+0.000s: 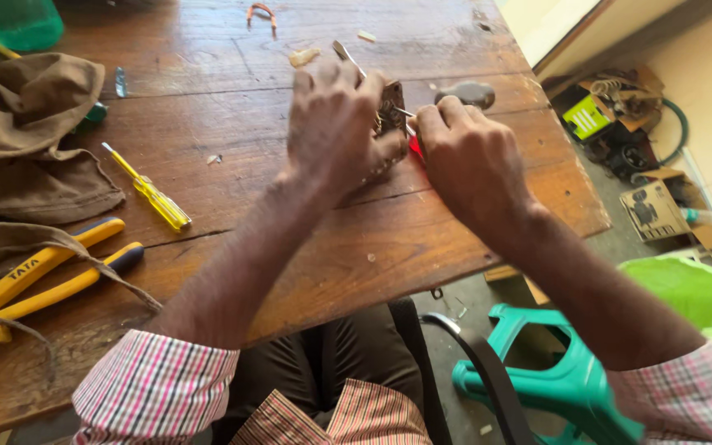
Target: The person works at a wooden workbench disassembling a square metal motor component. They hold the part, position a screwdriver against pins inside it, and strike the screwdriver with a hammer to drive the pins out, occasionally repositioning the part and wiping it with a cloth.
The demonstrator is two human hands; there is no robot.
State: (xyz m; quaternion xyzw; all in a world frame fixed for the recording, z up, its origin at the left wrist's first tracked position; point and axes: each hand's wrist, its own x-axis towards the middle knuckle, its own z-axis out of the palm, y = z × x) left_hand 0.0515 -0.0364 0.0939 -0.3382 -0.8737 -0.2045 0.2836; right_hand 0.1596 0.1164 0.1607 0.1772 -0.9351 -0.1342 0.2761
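Nearest the camera are checked shirt cuffs in pink and white, dark trousers between them, and below the counter's edge a black strap (pixel 480 363) and a teal plastic stool (pixel 570 383) on the floor. A bright green bag (pixel 690 292) shows at the right.

On the wooden counter (pixel 356 255), at the near left, lie yellow-handled cutters (pixel 39 276) with dark blue tips, partly under a brown cloth (pixel 30 140) and its straps. Just beyond them a small yellow screwdriver (pixel 150 194) lies slantwise, well apart from both hands.

Mid-counter, the left hand (pixel 335 128) is closed around a small brownish metal part (pixel 391 111), gripping it from above with the fingers curled over; most of the part is hidden by the hand. The right hand (pixel 467 156) is clenched just beside it, grasping a red-handled tool (pixel 414 148) of which only a sliver of red shows, with a thin metal tip (pixel 404 112) reaching to the part. The two hands almost touch.

Just beyond the right hand lies a dark rounded object (pixel 467 93), too blurred to name. Farther back are a metal strip (pixel 344 53) poking past the left fingers, a pale scrap (pixel 304 57), and an orange wire loop (pixel 262 14). At the far left corner stands a green plastic vessel (pixel 18 23).

On the floor to the far right sit cardboard boxes (pixel 653 210) and a green hose (pixel 679 124) among clutter.
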